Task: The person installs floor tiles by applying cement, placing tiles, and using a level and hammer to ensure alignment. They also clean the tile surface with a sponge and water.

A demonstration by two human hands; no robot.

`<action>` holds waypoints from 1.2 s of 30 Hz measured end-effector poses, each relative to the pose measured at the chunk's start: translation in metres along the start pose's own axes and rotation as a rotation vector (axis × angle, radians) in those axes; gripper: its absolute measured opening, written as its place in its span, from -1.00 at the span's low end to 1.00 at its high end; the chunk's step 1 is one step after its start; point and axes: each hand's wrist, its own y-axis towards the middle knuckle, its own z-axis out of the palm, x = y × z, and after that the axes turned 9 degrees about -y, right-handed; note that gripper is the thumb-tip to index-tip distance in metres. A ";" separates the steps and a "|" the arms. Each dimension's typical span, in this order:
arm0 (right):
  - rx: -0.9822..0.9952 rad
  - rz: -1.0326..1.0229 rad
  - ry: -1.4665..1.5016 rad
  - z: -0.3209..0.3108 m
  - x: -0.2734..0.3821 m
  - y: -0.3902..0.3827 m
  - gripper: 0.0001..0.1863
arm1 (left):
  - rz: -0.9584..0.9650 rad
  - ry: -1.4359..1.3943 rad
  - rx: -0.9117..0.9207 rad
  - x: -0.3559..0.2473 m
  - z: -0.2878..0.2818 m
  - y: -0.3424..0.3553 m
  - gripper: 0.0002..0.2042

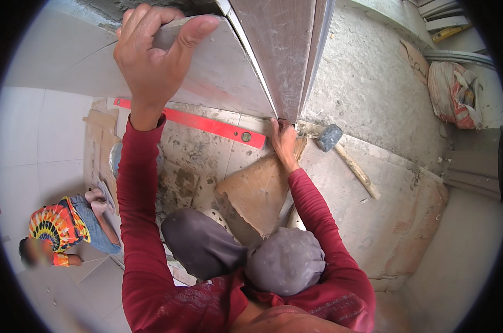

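Observation:
My left hand (151,64) is at the top edge of a large grey wall tile (223,72), its fingers hooked over the edge and its thumb stretched along it. The tile stands upright against a brown door frame (273,44). Low down at the foot of the frame, my right hand (285,142) is closed by the tile's bottom corner, thumb pointing up; what its fingers pinch is hidden. A red spirit level (215,125) lies on the floor along the tile's base. Just right of my right hand rests a rubber mallet (346,155) with a black head and wooden handle.
Torn brown cardboard (262,186) lies before my knees. At the left, another person (68,227) in a bright patterned shirt is on the tiled floor near a bucket (117,158). A red-and-white sack (452,94) stands at the right, beyond rough concrete (368,77).

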 end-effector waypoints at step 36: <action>-0.843 -1.383 -0.664 -0.146 0.383 0.030 -0.74 | -0.121 -0.183 -0.064 0.025 -0.068 -0.032 -0.78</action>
